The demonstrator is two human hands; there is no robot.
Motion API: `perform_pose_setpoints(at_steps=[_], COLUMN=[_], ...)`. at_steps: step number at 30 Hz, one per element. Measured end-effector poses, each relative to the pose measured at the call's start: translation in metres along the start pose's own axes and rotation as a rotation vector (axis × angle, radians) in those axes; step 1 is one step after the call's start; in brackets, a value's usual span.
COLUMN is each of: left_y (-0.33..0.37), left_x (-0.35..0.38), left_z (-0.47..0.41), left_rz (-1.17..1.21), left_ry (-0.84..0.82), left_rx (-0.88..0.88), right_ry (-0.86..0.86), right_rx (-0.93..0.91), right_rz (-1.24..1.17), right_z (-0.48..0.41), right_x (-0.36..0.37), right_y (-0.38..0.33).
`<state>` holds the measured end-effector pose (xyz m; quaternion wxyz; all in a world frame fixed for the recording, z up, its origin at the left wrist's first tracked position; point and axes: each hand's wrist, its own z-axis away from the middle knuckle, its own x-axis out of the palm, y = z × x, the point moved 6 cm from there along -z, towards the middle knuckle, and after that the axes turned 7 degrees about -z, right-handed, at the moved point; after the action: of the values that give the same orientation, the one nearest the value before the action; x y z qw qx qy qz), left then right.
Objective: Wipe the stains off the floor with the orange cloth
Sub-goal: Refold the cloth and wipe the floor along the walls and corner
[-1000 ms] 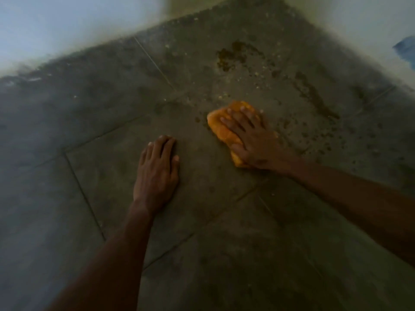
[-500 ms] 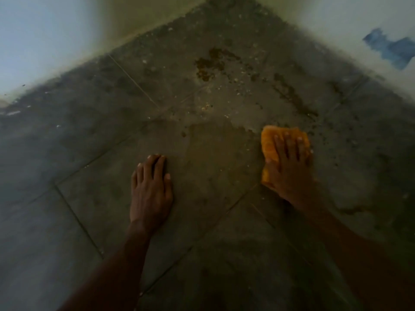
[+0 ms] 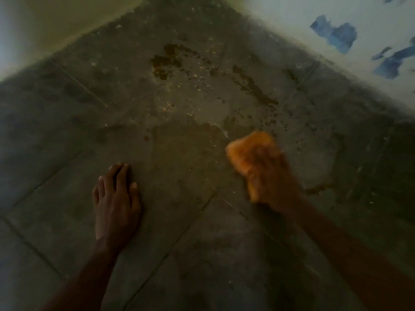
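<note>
The right hand (image 3: 272, 176) lies on top of the orange cloth (image 3: 249, 153), pressing it flat against the grey tiled floor (image 3: 179, 232). This hand is blurred, so the fingers cannot be told apart; it appears spread over the cloth rather than closed around it. The cloth shows beyond the hand on the far side and to the left, with a narrow strip running down the hand's left edge toward the wrist. The rest of the cloth is hidden under the palm.

The left hand (image 3: 116, 203) rests palm down on the floor, fingers loosely together and extended, holding nothing. It is well apart from the cloth, to the left of it and slightly nearer the camera.

A dark brown stain (image 3: 167, 62) sits on the tiles farther off, near the corner where the two walls meet, well apart from the cloth. A second dark streak (image 3: 253, 87) runs diagonally to its right. Small specks scatter between these marks and the cloth. A short brown smear (image 3: 318, 188) lies just beside the right wrist, on its right. The right-hand wall (image 3: 292, 23) carries blue patches (image 3: 336, 34).
</note>
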<state>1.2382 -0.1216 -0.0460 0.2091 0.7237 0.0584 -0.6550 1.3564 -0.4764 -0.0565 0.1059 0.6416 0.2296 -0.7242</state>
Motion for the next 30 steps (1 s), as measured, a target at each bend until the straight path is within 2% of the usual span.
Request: perform_pose_setpoints(at_steps=[2, 3, 4, 6, 8, 10, 11, 13, 15, 17, 18, 20, 23, 24, 25, 27, 29, 30], left_y=[0.000, 0.000, 0.002, 0.006, 0.006, 0.005, 0.006, 0.004, 0.035, 0.095, 0.129, 0.203, 0.287, 0.307, 0.320, 0.329, 0.329, 0.328], left_x=[0.002, 0.002, 0.000, -0.005, -0.004, -0.002, -0.002, -0.003, -0.006, 0.004, 0.012, 0.029, 0.055, 0.065, 0.074, 0.088, 0.093, 0.092], left_z=[0.000, 0.001, -0.001, -0.001, -0.001, 0.002, 0.002, 0.001, -0.003, -0.008, -0.010, -0.011, -0.013, -0.011, -0.007, 0.001, 0.000, 0.000], left_rz=[-0.005, -0.005, -0.006, -0.005, -0.004, -0.004, 0.003, 0.014, 0.057, 0.156, 0.203, 0.250, 0.254, 0.210, 0.124, -0.061, -0.097, -0.087], left_ry=[-0.009, -0.007, -0.002, 0.006, 0.007, 0.000, 0.001, 0.021, 0.057, 0.004, -0.035, -0.083, -0.185, -0.215, -0.210, -0.182, -0.155, -0.150], left_rx=[0.000, -0.003, -0.003, -0.003, -0.007, 0.001, -0.003, -0.059, -0.062, 0.056, 0.143, 0.334, 0.516, 0.568, 0.630, 0.717, 0.720, 0.715], right_ry=[0.100, 0.124, 0.120, 0.081, 0.003, -0.039, -0.029, 0.031, 0.105, 0.125, 0.146, 0.177, 0.014, -0.082, -0.088, -0.005, 0.068, 0.123], right_rx=[0.336, 0.444, 0.469, 0.302, -0.011, -0.203, -0.206, -0.077, 0.205, 0.473, 0.526, 0.446, 0.031, -0.049, -0.062, 0.165, 0.490, 0.597], right_rz=[-0.063, -0.087, -0.099, -0.070, -0.066, -0.032, -0.015, 0.034, 0.038, -0.023, -0.048, -0.029, -0.006, -0.016, -0.011, -0.102, -0.075, -0.107], right_z=[-0.023, -0.028, -0.030, -0.012, 0.042, 0.101, 0.121, 0.134, 0.122, 0.087, 0.069, 0.063, 0.135, 0.165, 0.180, 0.173, 0.129, 0.100], right_x=[-0.022, -0.025, -0.023, -0.011, 0.002, 0.005, 0.004, 0.004, -0.006, -0.019, -0.024, -0.026, -0.010, -0.007, -0.008, -0.015, -0.028, -0.037], right_y=[0.061, 0.066, 0.058, 0.006, -0.054, -0.069, -0.054, -0.005, 0.061, 0.106, 0.110, 0.096, 0.061, 0.066, 0.085, 0.152, 0.225, 0.247])
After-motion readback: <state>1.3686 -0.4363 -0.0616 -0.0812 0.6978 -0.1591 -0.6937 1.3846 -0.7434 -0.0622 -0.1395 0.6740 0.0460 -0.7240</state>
